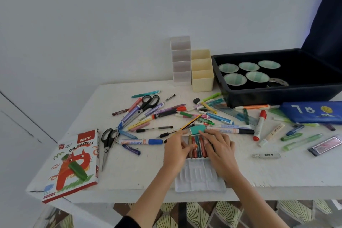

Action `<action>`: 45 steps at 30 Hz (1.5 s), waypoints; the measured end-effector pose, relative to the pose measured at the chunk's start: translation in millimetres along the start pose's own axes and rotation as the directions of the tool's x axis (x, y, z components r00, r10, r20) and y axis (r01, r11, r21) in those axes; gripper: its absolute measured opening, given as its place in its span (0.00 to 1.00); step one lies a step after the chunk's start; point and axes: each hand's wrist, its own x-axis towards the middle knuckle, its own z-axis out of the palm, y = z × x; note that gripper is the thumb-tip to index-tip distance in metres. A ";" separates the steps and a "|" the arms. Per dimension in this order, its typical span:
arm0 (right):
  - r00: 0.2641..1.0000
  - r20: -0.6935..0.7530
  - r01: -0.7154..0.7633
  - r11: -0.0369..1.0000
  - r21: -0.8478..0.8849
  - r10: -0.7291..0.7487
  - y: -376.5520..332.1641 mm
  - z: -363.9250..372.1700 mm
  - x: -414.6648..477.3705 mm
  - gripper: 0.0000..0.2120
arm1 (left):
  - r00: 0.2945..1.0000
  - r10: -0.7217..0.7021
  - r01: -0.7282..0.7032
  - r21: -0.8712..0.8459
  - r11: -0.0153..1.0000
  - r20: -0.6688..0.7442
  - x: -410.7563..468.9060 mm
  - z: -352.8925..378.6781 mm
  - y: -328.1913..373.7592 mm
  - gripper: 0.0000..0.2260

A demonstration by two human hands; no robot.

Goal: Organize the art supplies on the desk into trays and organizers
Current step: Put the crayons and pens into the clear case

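A white plastic pastel tray (199, 177) lies at the desk's front edge, with several oil pastels (199, 147) lined up in its far half. My left hand (176, 152) is over the tray's left side, thumb and fingers pinched on one pastel in the row. My right hand (219, 147) lies flat on the right side, its fingers spread across the pastels. A teal block (197, 129) and a yellow-black pencil (192, 121) lie just beyond my fingertips. Pens, markers and loose pastels are scattered over the desk.
The oil pastels box (74, 163) overhangs the front left corner. Two pairs of scissors (108, 140) (148, 103) lie on the left. A white organizer (181, 61) and a cream organizer (201, 72) stand at the back. A black bin (277, 94) of paper cups and a blue pouch (312, 112) are on the right.
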 end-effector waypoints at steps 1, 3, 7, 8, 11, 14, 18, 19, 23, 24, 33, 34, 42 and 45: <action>1.000 -0.004 -0.001 1.000 -0.002 0.001 -0.1 0.6 0.4 0.23 | 1.000 0.006 -0.006 0.017 1.000 -0.008 -0.5 0.5 0.4 0.17; 1.000 -0.011 -0.003 1.000 -0.005 0.003 0.7 1.2 0.5 0.24 | 1.000 0.024 -0.023 0.047 0.999 -0.018 -3.0 1.2 0.4 0.15; 1.000 0.000 -0.002 1.000 -0.009 0.002 1.2 0.9 0.2 0.29 | 0.995 0.048 -0.061 0.165 0.984 0.083 -5.2 0.8 -4.1 0.14; 1.000 0.001 -0.003 1.000 -0.007 0.003 1.0 0.6 0.3 0.30 | 0.992 0.019 -0.037 0.137 0.990 0.127 -4.4 -0.2 -3.5 0.14; 1.000 0.001 -0.001 1.000 -0.001 0.001 0.1 0.6 0.1 0.31 | 0.974 -0.062 0.053 0.045 0.998 0.218 0.1 -4.7 -2.8 0.16; 1.000 0.004 -0.005 1.000 -0.001 0.005 -0.1 -0.3 0.2 0.31 | 0.962 -0.068 0.072 -0.009 0.997 0.263 2.2 -8.4 -0.6 0.17; 1.000 0.009 -0.011 1.000 -0.001 0.011 0.2 0.0 0.3 0.31 | 0.958 -0.088 0.091 0.000 0.996 0.273 3.7 -8.3 0.0 0.18; 1.000 0.007 -0.010 1.000 -0.004 0.010 0.4 0.6 0.4 0.31 | 0.965 -0.070 0.059 0.051 0.997 0.253 4.2 -6.5 -1.8 0.17; 1.000 -0.009 -0.002 1.000 -0.007 0.002 0.8 0.7 0.1 0.31 | 0.992 0.052 -0.050 -0.021 0.999 0.112 -2.1 3.8 -1.6 0.08; 1.000 -0.012 0.003 1.000 -0.004 -0.003 0.8 0.1 0.3 0.31 | 0.995 0.045 -0.043 -0.025 0.999 0.092 -4.9 4.3 0.6 0.04; 0.983 -0.127 -0.095 0.961 0.258 0.131 0.5 -0.7 -1.1 0.18 | 0.991 0.090 -0.098 0.087 0.991 0.097 7.0 -3.0 -2.1 0.12; 0.983 -0.120 -0.103 0.961 0.257 0.138 0.6 -0.7 -0.8 0.18 | 0.996 0.081 -0.084 0.060 0.995 0.046 11.9 -9.4 -3.6 0.11; 0.980 -0.132 -0.114 0.964 0.241 0.149 2.5 0.8 3.1 0.18 | 0.968 0.024 0.062 0.328 0.943 -0.250 68.6 -76.8 -59.4 0.09; 0.981 -0.127 -0.118 0.970 0.214 0.147 3.2 1.2 3.7 0.18 | 0.968 -0.007 0.107 0.384 0.917 -0.251 76.9 -84.9 -77.0 0.11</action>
